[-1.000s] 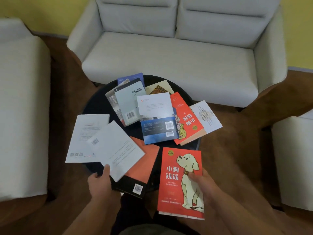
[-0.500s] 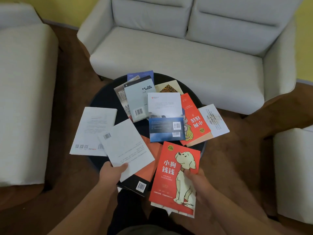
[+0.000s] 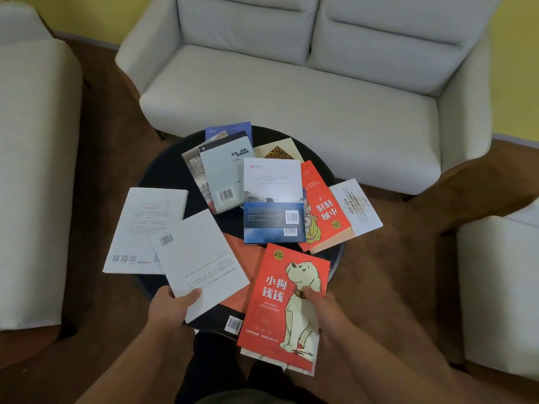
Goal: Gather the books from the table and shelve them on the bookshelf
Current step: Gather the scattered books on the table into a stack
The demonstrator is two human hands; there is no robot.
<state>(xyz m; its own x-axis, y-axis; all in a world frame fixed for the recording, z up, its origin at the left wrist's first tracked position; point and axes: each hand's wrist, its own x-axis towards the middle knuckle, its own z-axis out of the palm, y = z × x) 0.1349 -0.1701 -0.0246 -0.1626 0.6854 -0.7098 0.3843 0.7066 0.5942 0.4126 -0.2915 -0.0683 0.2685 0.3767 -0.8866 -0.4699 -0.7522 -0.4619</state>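
Note:
Several books lie scattered on a round black table (image 3: 163, 176). My right hand (image 3: 320, 313) grips a red book with a cartoon dog (image 3: 280, 295) by its right edge, thumb on the cover, over the table's near rim; another book seems stacked under it. My left hand (image 3: 172, 307) pinches the near corner of a white book (image 3: 201, 260), thumb on top. That white book lies over an orange and black book (image 3: 242, 275). Further back lie a second white book (image 3: 145, 225), a grey one (image 3: 224, 176), a blue and white one (image 3: 272, 199) and another red one (image 3: 323, 211). No bookshelf is in view.
A pale two-seat sofa (image 3: 291, 91) stands right behind the table. A pale armchair (image 3: 32, 170) is at the left and another pale seat (image 3: 501, 281) at the right. Brown floor (image 3: 388, 281) surrounds the table. A white book (image 3: 360, 208) overhangs the table's right rim.
My right hand has brought the red dog book forward over the table's near rim. My left hand has closed on the white book's corner, thumb now on top.

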